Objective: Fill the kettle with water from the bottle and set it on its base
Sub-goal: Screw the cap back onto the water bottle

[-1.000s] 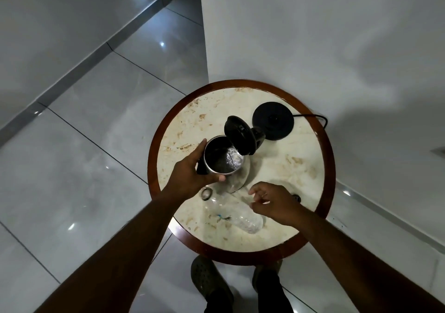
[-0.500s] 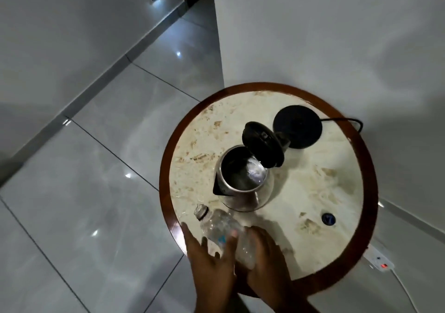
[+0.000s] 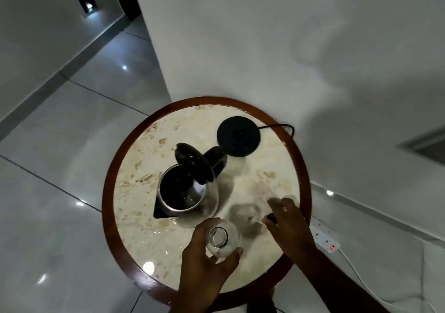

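Observation:
A steel kettle [image 3: 185,192] stands in the middle of the round table [image 3: 108,192], its black lid tipped up and its inside dark. Behind it to the right lies its black base [image 3: 238,135], with nothing on it and a cord running off to the wall. My left hand [image 3: 202,264] grips a clear plastic bottle [image 3: 221,240] held upright near the table's front edge, its uncapped mouth facing me. My right hand [image 3: 289,226] hovers to the right with fingers spread, its fingertips at a small dark bottle cap [image 3: 271,217] on the tabletop.
The table stands against a white wall corner, with glossy floor tiles to the left. A white power strip [image 3: 325,239] with a red switch lies on the floor at the right, its cable trailing toward the lower right.
The bottle, lying on the table under both hands half a second ago, now stands upright in my left hand. My right hand has left it and moved right to the cap.

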Tool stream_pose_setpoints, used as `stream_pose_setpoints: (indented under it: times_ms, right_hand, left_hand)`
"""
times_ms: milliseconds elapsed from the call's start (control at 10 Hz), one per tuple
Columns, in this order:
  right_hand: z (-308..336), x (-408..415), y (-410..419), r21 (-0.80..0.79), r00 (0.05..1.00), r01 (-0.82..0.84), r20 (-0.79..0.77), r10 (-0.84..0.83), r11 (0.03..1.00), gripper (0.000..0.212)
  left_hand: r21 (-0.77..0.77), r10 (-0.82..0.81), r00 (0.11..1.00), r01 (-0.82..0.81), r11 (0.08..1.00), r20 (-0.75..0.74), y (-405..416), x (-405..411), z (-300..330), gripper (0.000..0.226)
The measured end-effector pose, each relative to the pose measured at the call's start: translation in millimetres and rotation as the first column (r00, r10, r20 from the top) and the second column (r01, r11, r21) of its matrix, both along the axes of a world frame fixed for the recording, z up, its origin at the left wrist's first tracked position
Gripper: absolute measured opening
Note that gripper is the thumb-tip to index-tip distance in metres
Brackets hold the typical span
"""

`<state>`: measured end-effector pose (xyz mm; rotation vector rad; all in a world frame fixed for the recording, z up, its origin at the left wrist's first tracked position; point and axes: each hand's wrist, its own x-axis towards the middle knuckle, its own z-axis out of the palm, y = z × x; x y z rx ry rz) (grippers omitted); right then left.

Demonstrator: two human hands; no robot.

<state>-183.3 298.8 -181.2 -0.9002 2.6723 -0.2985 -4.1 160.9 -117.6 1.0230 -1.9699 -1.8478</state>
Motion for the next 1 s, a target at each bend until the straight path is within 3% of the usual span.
stream_pose_setpoints:
  times_ms: [100, 200, 300, 400, 500, 600, 800, 900, 1000]
  right_hand:
    - [-9.4, -5.8, 6.3, 0.116, 0.972, -0.088, 0.228, 0.060, 0.989, 0.023]
    - [3.3, -11.0, 5.0, -0.117, 0.965, 0.149, 0.234, -0.118, 0.982, 0.017]
    - [54.1, -26.3, 6.7, -0.441, 0.851, 0.506, 0.396, -0.345, 0.741, 0.025]
    - [118.6, -29.8, 2.9, -0.606, 0.879, 0.348, 0.476, -0.025, 0.715, 0.036]
    - [161.0, -20.3, -14.0, -0.522, 0.927, -0.075, 0.278, 0.252, 0.849, 0.031]
    - [167.3, -14.0, -30.0, -0.298, 0.895, -0.358, 0.159, 0.416, 0.885, 0.030]
    - [171.8, -12.2, -42.5, 0.055, 0.815, -0.579, 0.057, 0.577, 0.813, 0.025]
    - [182.6, -12.3, -42.1, 0.063, 0.853, -0.519, -0.015, 0.521, 0.852, 0.041]
    - [177.3, -8.3, -41.6, 0.121, 0.859, -0.511, 0.031, 0.511, 0.851, 0.035]
  left_hand:
    - [0.001, -0.056, 0.998, 0.056, 0.998, -0.020, 6.3, -29.9, -1.0, 0.059]
    - [-0.050, -0.097, 0.995, 0.095, 0.994, -0.035, 3.6, -51.2, -1.4, 0.062]
    - [-0.088, -0.178, 0.984, 0.175, 0.981, -0.023, -0.8, -69.1, -5.5, 0.063]
    - [-0.043, -0.233, 0.972, 0.232, 0.972, -0.011, -4.9, -82.9, -8.9, 0.063]
    - [-0.071, -0.317, 0.948, 0.315, 0.946, -0.012, -8.4, -90.0, -11.9, 0.062]
    - [-0.063, -0.371, 0.928, 0.371, 0.926, 0.012, -10.8, -93.5, -14.0, 0.064]
    - [-0.037, -0.409, 0.913, 0.409, 0.912, 0.009, -11.7, -95.6, -21.3, 0.061]
    - [-0.045, -0.408, 0.913, 0.407, 0.912, -0.012, -11.3, -97.1, -18.3, 0.055]
    - [-0.034, -0.423, 0.906, 0.422, 0.906, 0.001, -11.0, -97.8, -15.8, 0.054]
